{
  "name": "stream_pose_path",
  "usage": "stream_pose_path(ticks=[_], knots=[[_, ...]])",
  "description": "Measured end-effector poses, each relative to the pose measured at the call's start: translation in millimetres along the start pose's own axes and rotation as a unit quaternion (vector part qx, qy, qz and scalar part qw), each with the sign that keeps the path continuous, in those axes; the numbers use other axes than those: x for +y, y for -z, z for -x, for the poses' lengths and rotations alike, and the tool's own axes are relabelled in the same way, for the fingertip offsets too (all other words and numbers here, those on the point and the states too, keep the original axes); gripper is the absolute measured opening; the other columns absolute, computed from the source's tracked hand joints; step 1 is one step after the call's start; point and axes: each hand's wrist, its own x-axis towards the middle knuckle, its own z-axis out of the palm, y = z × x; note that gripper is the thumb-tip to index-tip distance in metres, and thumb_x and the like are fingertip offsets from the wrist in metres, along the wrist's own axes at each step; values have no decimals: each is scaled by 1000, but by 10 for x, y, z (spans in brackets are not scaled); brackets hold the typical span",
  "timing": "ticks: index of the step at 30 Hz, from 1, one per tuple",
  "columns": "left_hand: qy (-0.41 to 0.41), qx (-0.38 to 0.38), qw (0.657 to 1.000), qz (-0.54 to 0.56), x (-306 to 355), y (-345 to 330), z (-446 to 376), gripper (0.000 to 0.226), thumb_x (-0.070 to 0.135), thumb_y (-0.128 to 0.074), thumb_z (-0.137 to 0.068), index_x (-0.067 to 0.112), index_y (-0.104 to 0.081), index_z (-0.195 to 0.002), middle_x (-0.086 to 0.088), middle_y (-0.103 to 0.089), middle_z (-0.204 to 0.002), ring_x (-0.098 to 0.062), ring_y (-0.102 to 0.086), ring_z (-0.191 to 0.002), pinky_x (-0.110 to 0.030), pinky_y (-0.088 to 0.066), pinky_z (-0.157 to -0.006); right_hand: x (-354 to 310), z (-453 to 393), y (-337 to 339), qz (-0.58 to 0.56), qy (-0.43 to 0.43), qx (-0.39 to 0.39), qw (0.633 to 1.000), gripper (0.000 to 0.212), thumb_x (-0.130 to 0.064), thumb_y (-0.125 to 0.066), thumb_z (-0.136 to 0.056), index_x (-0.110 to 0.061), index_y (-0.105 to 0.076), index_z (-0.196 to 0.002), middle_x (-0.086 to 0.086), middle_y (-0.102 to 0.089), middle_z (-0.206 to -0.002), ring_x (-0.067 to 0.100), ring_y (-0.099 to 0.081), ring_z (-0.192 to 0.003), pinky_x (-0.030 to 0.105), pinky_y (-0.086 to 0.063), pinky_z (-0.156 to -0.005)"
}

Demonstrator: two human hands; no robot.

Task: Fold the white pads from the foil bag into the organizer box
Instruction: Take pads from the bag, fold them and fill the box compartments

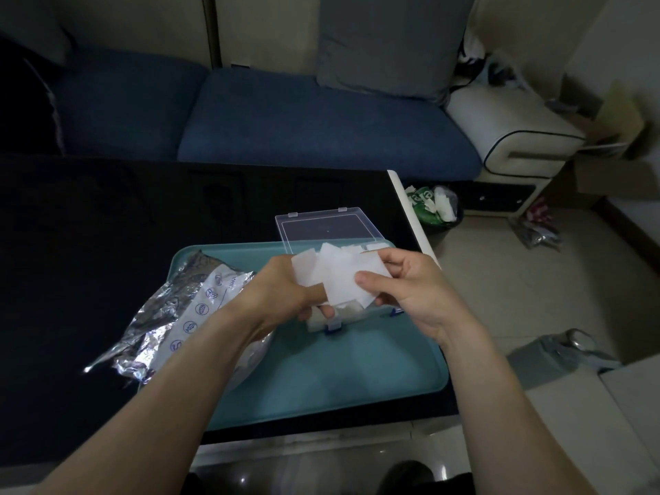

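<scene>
Both the left hand (282, 291) and right hand (410, 291) pinch white pads (339, 276) above the open organizer box (321, 226); the foil bag (171, 316) lies left on the tray (339, 380).

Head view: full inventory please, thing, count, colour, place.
white pads: several, white, held in both hands above the box
organizer box: one, clear with blue latches, on the tray, lid open
tray: one, teal, on the table
foil bag: one, silver with blue print, left edge of tray
table: one, black top
sofa: one, blue seats, behind the table
cushion: one, grey, on the sofa
waste bin: one, dark, right of the table
left hand: holds the pads
right hand: pinches the pads
</scene>
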Motion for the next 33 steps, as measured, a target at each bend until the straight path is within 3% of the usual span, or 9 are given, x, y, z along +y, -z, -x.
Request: stream_pose_path(ticks=[4,7,11,15,19,22,27,31,33], knots=[[-8,-26,999,26,15,7,22,11,-8,-57,-92,0,-63,-93,-14,-69,-68,-15,-40,-44,-20,-39,-47,-24,-43,71,-89,-35,80,992,18,-2,-71,-86,-11,-73,-101,6,-77,-92,19,-71,-82,25,-55,-64],[4,-2,999,49,14,0,2,22,-14,-46,-92,-2,-63,-97,-13,-72,-73,-14,-60,-49,-20,-46,-48,-52,-46,178,-166,-49,55,983,19,-1,-69,-85,-10,-73,-101,9,-76,-95,23,-70,-89,33,-59,-75],[60,-6,982,178,33,-18,-28,20,-13,-42,-95,-5,-60,-96,-18,-71,-88,-31,-70,-70,-30,-55,-48,-57,39,150,-44,-34,-34,998,24,0,-74,-81,-7,-72,-104,8,-77,-94,17,-71,-77,23,-55,-56],[94,-13,964,247,75,-70,-35,19,6,-44,-102,-3,-61,-99,-16,-73,-89,-29,-71,-74,-44,-60,-67,-13,33,-22,82,17,29,996,21,-8,-81,-81,-12,-74,-100,1,-78,-90,13,-72,-74,22,-55,-60],[95,37,974,200,-17,-80,-94,28,17,-50,-102,-4,-61,-116,-17,-73,-106,-32,-70,-98,-48,-55,-92,10,48,-113,149,20,36,988,20,-24,-84,-80,-17,-73,-94,-10,-74,-75,5,-66,-58,15,-47,-54],[99,50,972,207,3,-85,-80,19,14,-49,-102,0,-62,-102,-17,-72,-103,-30,-70,-91,-46,-58,-85,27,36,-125,151,13,36,988,14,-26,-82,-82,-18,-72,-90,-15,-73,-71,2,-66,-59,16,-48,-55],[76,57,982,161,21,-64,-58,20,12,-47,-102,1,-62,-95,-18,-69,-92,-25,-70,-74,-37,-62,-64,-10,21,-2,106,9,17,994,11,-15,-80,-84,-14,-73,-93,-2,-76,-86,11,-72,-74,23,-55,-61],[49,37,994,94,-18,-24,-41,24,10,-44,-104,-2,-62,-95,-27,-72,-86,-33,-73,-72,-38,-62,-70,-7,3,173,58,29,6,998,23,-14,-84,-75,-12,-74,-96,6,-77,-92,20,-73,-81,30,-57,-67],[25,18,999,20,-51,11,-32,23,11,-46,-103,-2,-64,-95,-24,-72,-77,-29,-70,-62,-38,-61,-67,-14,7,245,22,34,-24,999,34,-18,-84,-65,-9,-74,-97,12,-76,-96,23,-72,-85,31,-60,-70]])
